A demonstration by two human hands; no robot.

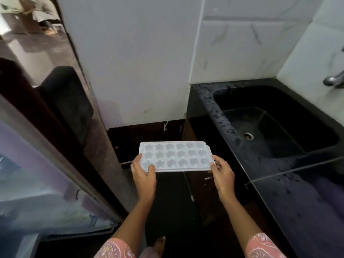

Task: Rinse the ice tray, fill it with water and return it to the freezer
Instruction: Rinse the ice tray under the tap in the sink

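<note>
A white ice tray (176, 156) with star- and flower-shaped cells is held level over the dark floor, between the fridge and the counter. My left hand (144, 175) grips its left end, thumb on top. My right hand (222, 174) grips its right end. I cannot tell whether the cells hold water. The black sink (275, 127) lies to the right, its drain (248, 136) visible. A metal tap (334, 80) pokes in at the right edge. The open fridge door (46, 174) fills the left side.
A dark speckled counter (297, 192) runs along the right, with a thin metal bar (290, 171) across it. A white wall (134, 62) stands straight ahead. My bare foot (160, 243) is on the dark floor below the tray.
</note>
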